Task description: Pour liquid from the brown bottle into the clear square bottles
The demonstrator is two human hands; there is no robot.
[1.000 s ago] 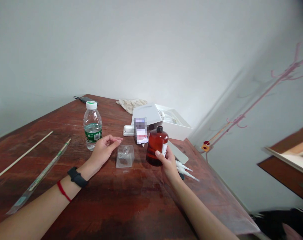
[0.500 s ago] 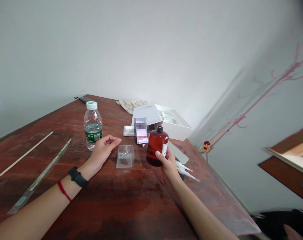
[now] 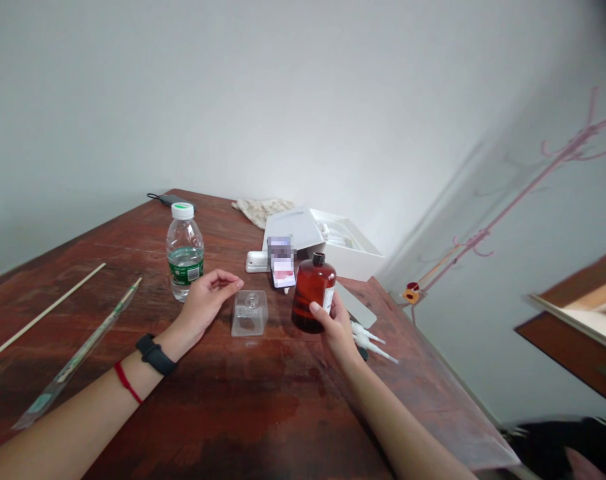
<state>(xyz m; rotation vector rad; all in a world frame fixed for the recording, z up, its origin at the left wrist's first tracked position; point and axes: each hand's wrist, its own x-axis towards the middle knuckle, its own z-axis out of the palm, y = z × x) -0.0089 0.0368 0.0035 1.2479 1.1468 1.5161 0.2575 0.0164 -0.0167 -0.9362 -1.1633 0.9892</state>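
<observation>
Amber bottle (image 3: pixel 313 297) shifted — right hand (image 3: pixel 339 327), label (image 3: pixel 328 300) unreadable

A black rubber fitness band (image 3: pixel 155 355) with a slim rectangular face wraps the left wrist (image 3: pixel 169 348). A thin red string bracelet (image 3: pixel 127 383) circles the left forearm (image 3: pixel 77 420) just beside that band, on the elbow side. The left hand (image 3: pixel 205 300), right hand (image 3: pixel 339 327) and right forearm (image 3: pixel 403 420) are bare, with no sleeve in view.

You note: glossy amber glass bottle (image 3: pixel 313 297); thin, clear plastic water bottle (image 3: pixel 185 267); matt white card box (image 3: pixel 355 261); rough, crumpled beige cloth (image 3: pixel 261 211); worn, semi-gloss red-brown wooden worktop (image 3: pixel 223 413).
</observation>
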